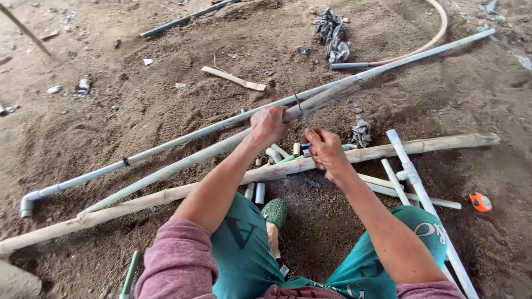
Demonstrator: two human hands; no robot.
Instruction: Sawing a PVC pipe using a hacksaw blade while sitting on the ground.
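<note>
We see the left hand (269, 125) clenched round a grey pipe (183, 161); its long axis runs from near left to far right; the right hand (326, 150), just right and nearer, grips a thin saw blade (293, 91) crossing the pipe beside it.

The thin saw blade (292, 88) is motion-blurred, and its lower end disappears into the right hand (326, 150). The left hand (267, 125) covers the stretch of the dirty pipe (183, 163) it grips. The wooden pole (166, 195) runs off the left edge, its end cut from view. Short pipe offcuts (277, 152) between the forearms are partly hidden. The white pipe frame (413, 180) leaves at the bottom edge. The orange hose (426, 41) exits at the top. The green shoe (275, 212) is half covered by a knee.
</note>
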